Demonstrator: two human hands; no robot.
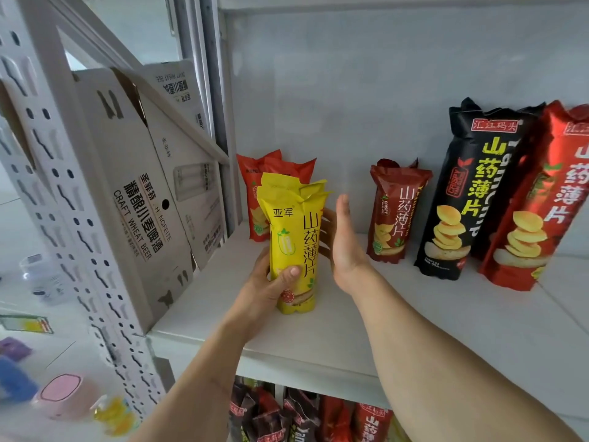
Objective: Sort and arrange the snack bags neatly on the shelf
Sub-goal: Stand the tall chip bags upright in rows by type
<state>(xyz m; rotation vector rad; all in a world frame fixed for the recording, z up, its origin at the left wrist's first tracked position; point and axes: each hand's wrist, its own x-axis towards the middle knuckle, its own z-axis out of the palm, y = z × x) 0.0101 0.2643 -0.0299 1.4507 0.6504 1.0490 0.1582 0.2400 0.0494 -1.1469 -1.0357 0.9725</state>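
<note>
Yellow snack bags (294,244) stand upright in a tight bunch near the left end of the white shelf (398,314). My left hand (274,282) grips their lower part, thumb across the front. My right hand (342,240) is held flat and upright just to their right, fingers straight, close to the bags' side. Behind the yellow bags stand orange-red bags (255,193). Further right are a small dark red bag (393,215), a tall black bag (471,193) and a tall red bag (541,202) leaning against the back wall.
White cardboard beer boxes (134,193) lean beside the shelf's left upright (223,122). A perforated white panel (63,202) lies at the left. More red and black snack bags (302,413) fill the shelf below. A pink container (60,390) sits on the floor.
</note>
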